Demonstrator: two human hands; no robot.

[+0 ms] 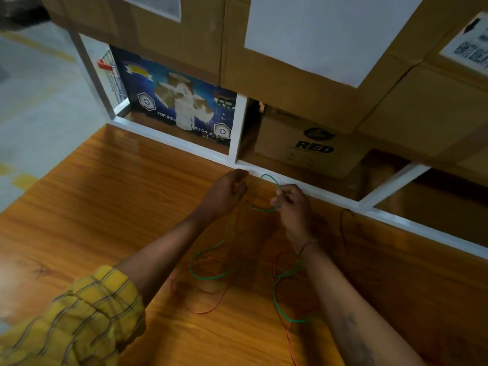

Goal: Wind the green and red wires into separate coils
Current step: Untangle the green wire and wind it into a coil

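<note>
Right hand (290, 204) pinches the green wire (211, 277) in a small loop at twelve o'clock; left hand (227, 192) hangs relaxed, holding nothing. Both wires trail loose toward six o'clock across the bench (105, 207), red wire (203, 311) tangled beneath; judged thin, limp, light; grip near the loop.

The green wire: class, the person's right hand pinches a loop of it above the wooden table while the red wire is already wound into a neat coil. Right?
One slip. In the head view the right hand does pinch a loop of the green wire above the wooden table, but the red wire lies loose and unwound on it.
</note>
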